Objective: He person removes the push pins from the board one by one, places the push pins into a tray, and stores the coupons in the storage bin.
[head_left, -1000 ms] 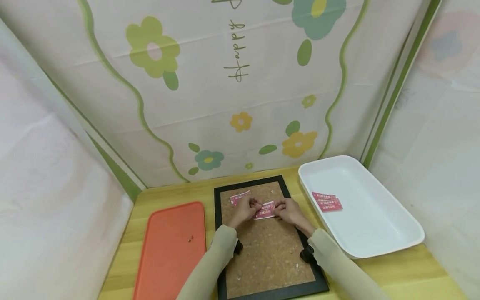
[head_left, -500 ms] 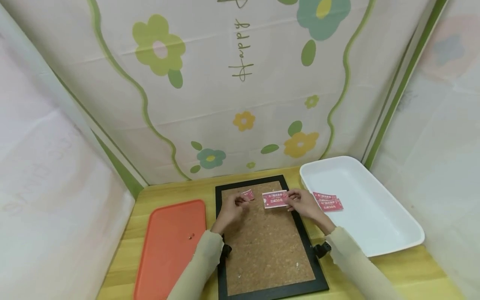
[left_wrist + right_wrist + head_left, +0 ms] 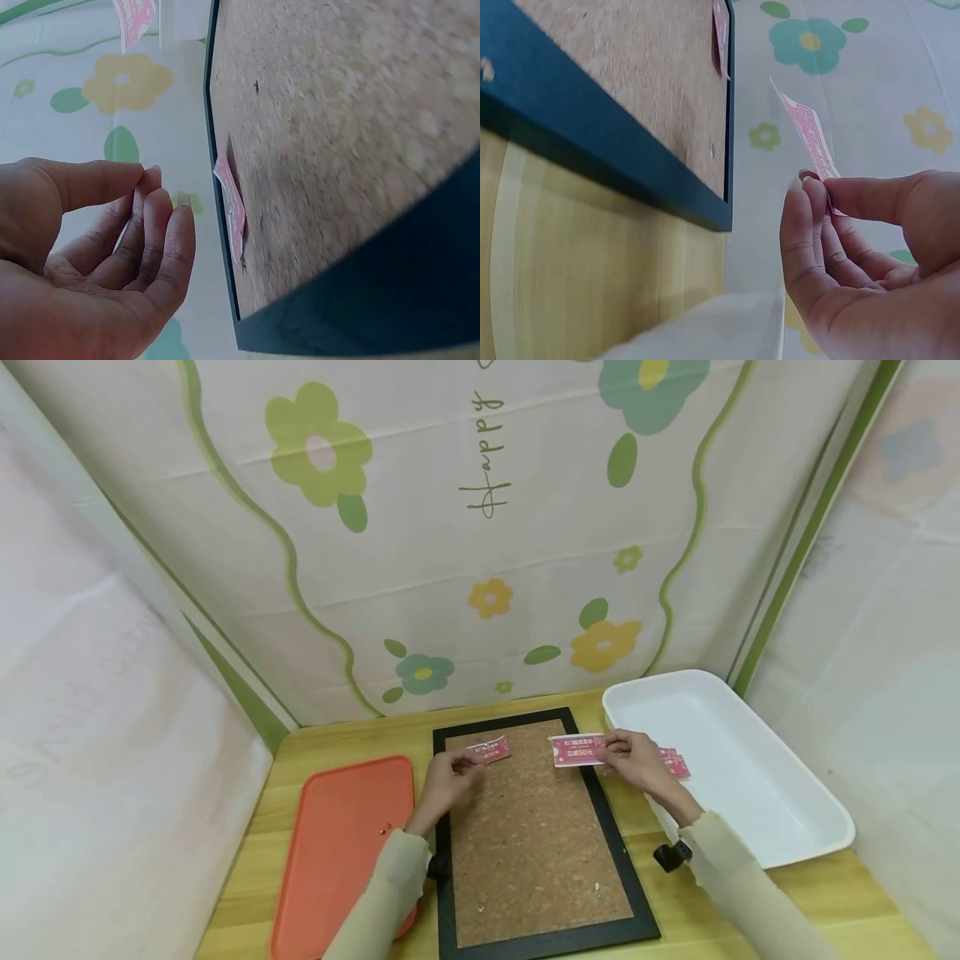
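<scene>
In the head view my right hand (image 3: 632, 758) pinches the right end of a pink-and-white printed coupon (image 3: 576, 750), between thumb and fingers. The coupon hangs over the right side of a black-framed corkboard (image 3: 536, 835). In the right wrist view that same coupon (image 3: 810, 131) stands edge-on above the fingertips. My left hand (image 3: 448, 781) is over the board's left edge, fingers curled and thumb tip against the forefinger; I cannot tell whether something tiny is between them. A second coupon (image 3: 489, 750) lies on the cork at the top, just past the left fingertips.
At the left lies a red tray (image 3: 337, 860) with tiny bits (image 3: 386, 829) on it. A deep white tray (image 3: 757, 793) stands at the right, with further pink coupons (image 3: 677, 762) in it. A floral cloth hangs behind the wooden table.
Both hands were together at the coupon on the cork. The right hand has lifted it away and carried it right; the left hand has drawn back leftward, uncovering the other coupon.
</scene>
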`<state>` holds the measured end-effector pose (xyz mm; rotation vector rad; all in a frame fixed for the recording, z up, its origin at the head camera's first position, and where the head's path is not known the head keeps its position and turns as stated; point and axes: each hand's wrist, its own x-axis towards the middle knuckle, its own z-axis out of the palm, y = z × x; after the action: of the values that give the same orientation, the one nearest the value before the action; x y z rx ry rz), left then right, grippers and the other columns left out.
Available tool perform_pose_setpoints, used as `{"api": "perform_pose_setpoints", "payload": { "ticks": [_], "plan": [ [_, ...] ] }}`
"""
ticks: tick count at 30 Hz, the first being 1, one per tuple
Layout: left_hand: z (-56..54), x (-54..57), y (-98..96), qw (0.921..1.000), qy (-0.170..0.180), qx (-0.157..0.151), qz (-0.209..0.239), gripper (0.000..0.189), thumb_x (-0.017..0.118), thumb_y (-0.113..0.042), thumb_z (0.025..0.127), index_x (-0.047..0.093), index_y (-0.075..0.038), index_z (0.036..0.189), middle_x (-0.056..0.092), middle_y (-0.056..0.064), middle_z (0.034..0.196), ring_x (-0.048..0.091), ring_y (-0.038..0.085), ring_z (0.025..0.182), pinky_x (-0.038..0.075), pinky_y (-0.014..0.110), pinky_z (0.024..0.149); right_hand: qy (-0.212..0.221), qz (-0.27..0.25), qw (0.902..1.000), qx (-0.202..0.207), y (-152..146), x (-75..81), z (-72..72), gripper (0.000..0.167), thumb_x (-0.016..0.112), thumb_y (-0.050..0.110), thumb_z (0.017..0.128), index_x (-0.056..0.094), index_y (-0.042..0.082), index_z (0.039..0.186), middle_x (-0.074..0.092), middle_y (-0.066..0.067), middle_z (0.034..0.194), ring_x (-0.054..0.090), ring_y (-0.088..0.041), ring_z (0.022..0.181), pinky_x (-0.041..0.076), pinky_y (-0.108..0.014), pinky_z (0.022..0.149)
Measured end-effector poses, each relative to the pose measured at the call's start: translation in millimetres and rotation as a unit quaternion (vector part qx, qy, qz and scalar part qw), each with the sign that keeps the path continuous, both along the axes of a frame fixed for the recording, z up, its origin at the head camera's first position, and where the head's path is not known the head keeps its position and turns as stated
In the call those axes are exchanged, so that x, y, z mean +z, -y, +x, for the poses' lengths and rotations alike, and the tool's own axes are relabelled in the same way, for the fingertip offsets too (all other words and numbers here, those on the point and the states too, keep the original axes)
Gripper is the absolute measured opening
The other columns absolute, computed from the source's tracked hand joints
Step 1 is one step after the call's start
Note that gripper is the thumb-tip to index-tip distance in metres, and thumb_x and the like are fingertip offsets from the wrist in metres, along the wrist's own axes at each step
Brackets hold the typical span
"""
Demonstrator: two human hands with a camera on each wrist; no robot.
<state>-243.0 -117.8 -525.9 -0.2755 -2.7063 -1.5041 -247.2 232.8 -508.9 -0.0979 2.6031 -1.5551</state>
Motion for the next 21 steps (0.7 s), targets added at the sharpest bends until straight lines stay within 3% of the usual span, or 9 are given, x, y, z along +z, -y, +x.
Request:
{"api": "perform_pose_setpoints", "payload": {
  "ticks": [10,16,21],
  "plan": [
    [7.3,-2.0,19.0,0.9998,0.005,0.008,0.017,0.012,0.074,-0.007,0.096,0.077,0.002,0.103,0.076,0.016,0.097,0.07,0.02,0.085,0.057,0.023,0.076,-0.002,0.025,0.9996,-0.01,-25,9.4,5.1,0.033,0.065,0.015,0.104,0.061,-0.01,0.126,0.075,-0.029,0.108,0.078,-0.035,0.086,0.065,-0.04,0.074],
    [13.2,-8.1,33.6,0.9998,0.01,0.009,0.011,0.011,0.072,-0.004,0.097,0.076,0.003,0.104,0.075,0.016,0.098,0.07,0.022,0.088,0.057,0.023,0.078,-0.008,0.053,0.9985,-0.013,-36,16.0,7.9,0.036,0.065,0.019,0.104,0.06,-0.009,0.127,0.076,-0.029,0.108,0.078,-0.031,0.085,0.06,-0.035,0.06],
    [18.5,-8.6,43.9,0.9995,0.014,0.025,0.01,0.012,0.073,-0.006,0.097,0.077,0.001,0.106,0.076,0.014,0.098,0.07,0.021,0.088,0.058,0.023,0.079,-0.023,0.073,0.9968,-0.022,-45,21.1,7.6,0.036,0.067,0.019,0.103,0.061,-0.008,0.125,0.076,-0.028,0.106,0.078,-0.031,0.086,0.062,-0.035,0.065]
  ]
}}
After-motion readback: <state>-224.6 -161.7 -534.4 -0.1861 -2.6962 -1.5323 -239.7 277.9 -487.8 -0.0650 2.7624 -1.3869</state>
